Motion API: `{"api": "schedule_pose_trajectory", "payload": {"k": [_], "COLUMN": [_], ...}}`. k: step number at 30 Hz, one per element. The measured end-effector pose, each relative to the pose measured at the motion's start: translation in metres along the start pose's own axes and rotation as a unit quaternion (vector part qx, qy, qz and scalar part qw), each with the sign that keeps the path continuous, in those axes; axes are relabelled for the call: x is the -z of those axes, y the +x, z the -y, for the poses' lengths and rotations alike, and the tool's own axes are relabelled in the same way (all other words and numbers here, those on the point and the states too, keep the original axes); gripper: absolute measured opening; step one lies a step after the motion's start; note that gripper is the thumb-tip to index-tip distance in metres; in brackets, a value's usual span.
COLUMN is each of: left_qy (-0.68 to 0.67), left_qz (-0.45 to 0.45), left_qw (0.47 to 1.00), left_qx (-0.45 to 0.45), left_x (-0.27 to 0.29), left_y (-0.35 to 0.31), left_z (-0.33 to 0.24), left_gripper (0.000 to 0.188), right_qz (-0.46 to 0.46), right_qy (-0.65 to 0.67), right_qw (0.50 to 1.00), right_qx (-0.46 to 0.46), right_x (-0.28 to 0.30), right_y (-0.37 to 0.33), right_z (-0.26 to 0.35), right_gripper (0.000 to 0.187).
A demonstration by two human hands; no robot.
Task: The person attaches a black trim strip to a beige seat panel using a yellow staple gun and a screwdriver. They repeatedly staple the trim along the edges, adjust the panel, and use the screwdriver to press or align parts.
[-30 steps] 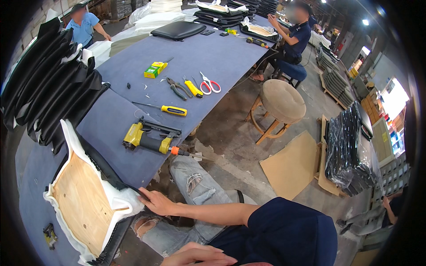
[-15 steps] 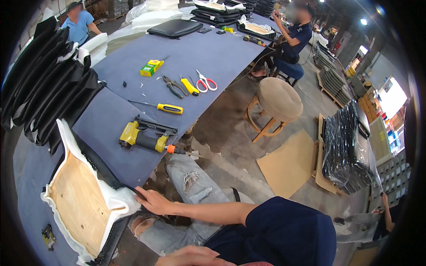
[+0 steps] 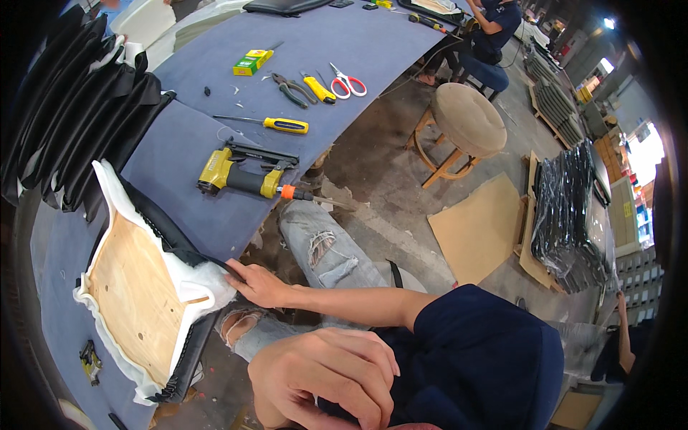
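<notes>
Wooden seat panel [image 3: 136, 301] (one), two hands

Our one hand [image 3: 259, 285] lies flat, palm down, fingers stretched toward nine o'clock, its bare forearm running back toward four o'clock. Our other hand [image 3: 326, 376] hangs loosely curled at six o'clock, holding nothing.

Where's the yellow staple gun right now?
In the head view, the yellow staple gun lies on the grey-covered workbench, upper left of centre, just below the yellow-handled screwdriver and above the upturned wooden seat panel.
</notes>
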State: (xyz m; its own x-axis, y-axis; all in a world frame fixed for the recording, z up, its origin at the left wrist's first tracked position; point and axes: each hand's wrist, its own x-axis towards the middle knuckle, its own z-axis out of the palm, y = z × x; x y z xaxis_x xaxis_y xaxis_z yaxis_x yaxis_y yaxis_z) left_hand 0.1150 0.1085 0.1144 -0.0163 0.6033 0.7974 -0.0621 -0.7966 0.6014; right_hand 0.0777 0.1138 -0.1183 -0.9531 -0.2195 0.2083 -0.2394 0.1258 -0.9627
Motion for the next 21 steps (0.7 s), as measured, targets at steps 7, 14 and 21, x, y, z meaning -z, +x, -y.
{"api": "schedule_pose_trajectory", "payload": {"k": [7, 14, 21], "left_qy": [0.014, 0.01, -0.017], "left_qz": [0.05, 0.053, -0.024], "left_qw": [0.998, 0.998, 0.999], "left_qx": [0.039, 0.036, -0.02], "left_x": [0.01, 0.008, -0.007], "left_y": [0.007, 0.014, 0.005], "left_z": [-0.009, -0.01, 0.005], "left_gripper": [0.013, 0.009, 0.009], "right_qz": [0.004, 0.0, 0.024], "right_qy": [-0.009, -0.006, 0.005], "right_qw": [1.0, 1.0, 0.999], "right_qx": [-0.02, 0.015, -0.031], "right_x": [0.001, 0.001, 0.007], "right_y": [-0.002, -0.001, -0.001], "right_z": [0.004, 0.007, 0.013], "right_gripper": [0.039, 0.035, 0.036]}}
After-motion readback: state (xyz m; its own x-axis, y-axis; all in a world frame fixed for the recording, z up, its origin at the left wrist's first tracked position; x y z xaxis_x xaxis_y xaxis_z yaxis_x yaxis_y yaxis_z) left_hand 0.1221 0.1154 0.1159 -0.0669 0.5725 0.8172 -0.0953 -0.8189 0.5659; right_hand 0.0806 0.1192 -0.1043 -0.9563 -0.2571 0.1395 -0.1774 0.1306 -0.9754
